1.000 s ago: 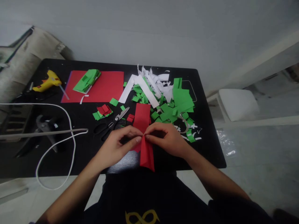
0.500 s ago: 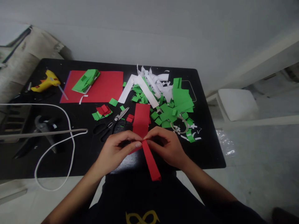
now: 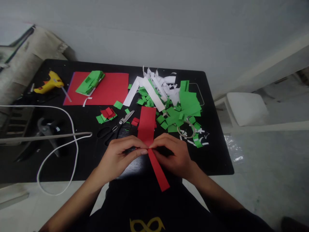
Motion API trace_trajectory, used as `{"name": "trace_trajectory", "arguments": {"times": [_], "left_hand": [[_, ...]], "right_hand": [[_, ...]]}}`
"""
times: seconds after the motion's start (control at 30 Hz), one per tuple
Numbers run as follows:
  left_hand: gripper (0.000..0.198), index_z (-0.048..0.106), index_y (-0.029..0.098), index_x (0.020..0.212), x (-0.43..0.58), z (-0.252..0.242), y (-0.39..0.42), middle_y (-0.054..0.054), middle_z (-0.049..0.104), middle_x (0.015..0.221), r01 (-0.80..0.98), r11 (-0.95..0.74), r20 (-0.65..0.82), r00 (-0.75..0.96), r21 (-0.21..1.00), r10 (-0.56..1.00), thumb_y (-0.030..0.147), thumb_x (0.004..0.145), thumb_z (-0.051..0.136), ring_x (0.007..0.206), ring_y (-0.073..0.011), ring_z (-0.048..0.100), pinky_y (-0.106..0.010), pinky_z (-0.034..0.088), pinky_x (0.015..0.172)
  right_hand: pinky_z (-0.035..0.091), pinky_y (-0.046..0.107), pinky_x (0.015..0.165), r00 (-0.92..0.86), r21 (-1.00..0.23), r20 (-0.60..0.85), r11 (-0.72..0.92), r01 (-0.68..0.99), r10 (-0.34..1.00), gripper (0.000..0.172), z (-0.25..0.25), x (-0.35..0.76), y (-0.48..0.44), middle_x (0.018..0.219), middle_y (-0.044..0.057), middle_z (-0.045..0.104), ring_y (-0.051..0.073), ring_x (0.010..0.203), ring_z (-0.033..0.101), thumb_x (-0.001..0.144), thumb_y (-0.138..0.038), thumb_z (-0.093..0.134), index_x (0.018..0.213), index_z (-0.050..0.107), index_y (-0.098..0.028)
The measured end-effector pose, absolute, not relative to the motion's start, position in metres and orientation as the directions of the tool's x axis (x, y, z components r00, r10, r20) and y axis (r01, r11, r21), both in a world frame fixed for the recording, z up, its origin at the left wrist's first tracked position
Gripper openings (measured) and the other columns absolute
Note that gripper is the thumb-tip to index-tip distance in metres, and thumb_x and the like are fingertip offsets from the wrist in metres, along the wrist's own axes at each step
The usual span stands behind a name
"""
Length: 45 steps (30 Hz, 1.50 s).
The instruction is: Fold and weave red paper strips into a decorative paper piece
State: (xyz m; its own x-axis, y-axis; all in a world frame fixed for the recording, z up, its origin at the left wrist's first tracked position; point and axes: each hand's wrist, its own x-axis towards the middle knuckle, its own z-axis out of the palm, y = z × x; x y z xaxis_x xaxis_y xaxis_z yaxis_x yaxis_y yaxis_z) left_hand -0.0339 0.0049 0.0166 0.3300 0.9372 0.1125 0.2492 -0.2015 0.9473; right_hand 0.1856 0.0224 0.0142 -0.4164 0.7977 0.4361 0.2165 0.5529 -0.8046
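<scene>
Both hands meet over the table's front part, pinching one folded red paper strip (image 3: pixel 159 174). My left hand (image 3: pixel 123 154) is closed on it from the left, thumb and forefinger together. From the other side my right hand (image 3: pixel 172 154) grips the same strip at nearly the same spot. The strip's free end slants down toward my lap. Just beyond my fingers lies a wider red paper strip (image 3: pixel 146 124); whether the two join is hidden by the fingers. Black-handled scissors (image 3: pixel 116 127) lie with blades partly open beyond my left hand.
A yellow glue gun (image 3: pixel 50 83) and a red sheet (image 3: pixel 111 91) bearing folded green paper (image 3: pixel 90 82) are at the back left. White strips (image 3: pixel 153 93) and green scraps (image 3: pixel 189 103) pile up behind, near a tape ring (image 3: pixel 185 129). Pliers (image 3: pixel 49 132) and a white cable (image 3: pixel 76 151) lie left.
The free end of the folded red strip has swung slightly right and looks flatter. Both hands keep their pinch in nearly the same place.
</scene>
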Motion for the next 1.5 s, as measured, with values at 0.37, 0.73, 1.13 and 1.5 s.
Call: {"name": "trace_trajectory", "arguments": {"times": [0.37, 0.73, 1.13, 1.5], "left_hand": [[0.007, 0.076, 0.021, 0.096, -0.035, 0.023, 0.005, -0.003, 0.078, 0.092, 0.289, -0.168, 0.062, 0.343, 0.942, 0.937, 0.022, 0.099, 0.069, 0.085, -0.0157, 0.073, -0.025, 0.056, 0.078], [0.011, 0.072, 0.02, 0.095, -0.036, 0.019, 0.006, -0.002, 0.075, 0.09, 0.299, -0.128, 0.028, 0.317, 0.946, 0.948, 0.025, 0.1, 0.065, 0.083, -0.0149, 0.07, -0.024, 0.055, 0.077], [0.009, 0.075, 0.021, 0.09, -0.038, 0.015, 0.007, -0.001, 0.075, 0.085, 0.223, -0.017, -0.035, 0.23, 0.975, 0.973, 0.026, 0.095, 0.07, 0.079, -0.0142, 0.069, -0.022, 0.054, 0.074], [0.017, 0.074, 0.019, 0.089, -0.037, 0.012, 0.014, -0.001, 0.073, 0.082, 0.162, 0.087, -0.132, 0.299, 0.983, 0.945, 0.034, 0.097, 0.069, 0.076, -0.0139, 0.067, -0.023, 0.052, 0.07]], "right_hand": [[0.061, 0.028, 0.074, -0.348, -0.875, 0.374, 0.451, 0.174, 0.86, 0.006, 0.009, 0.181, 0.016, 0.09, 0.004, 0.077, 0.016, 0.081, 0.074, 0.095, -0.016, 0.073, 0.096, 0.075, -0.022], [0.062, 0.03, 0.079, -0.334, -0.924, 0.301, 0.36, 0.13, 0.893, 0.013, 0.017, 0.182, 0.016, 0.094, 0.005, 0.083, 0.018, 0.085, 0.078, 0.093, -0.015, 0.075, 0.102, 0.08, -0.023], [0.065, 0.03, 0.081, -0.21, -0.991, 0.13, 0.136, 0.014, 0.969, 0.024, 0.015, 0.172, 0.009, 0.093, 0.002, 0.083, 0.017, 0.083, 0.079, 0.088, -0.023, 0.082, 0.111, 0.078, -0.024], [0.065, 0.031, 0.082, -0.333, -0.996, -0.059, -0.079, -0.049, 0.941, 0.019, 0.02, 0.179, 0.019, 0.097, 0.006, 0.082, 0.018, 0.089, 0.079, 0.088, -0.022, 0.077, 0.107, 0.078, -0.021]]}}
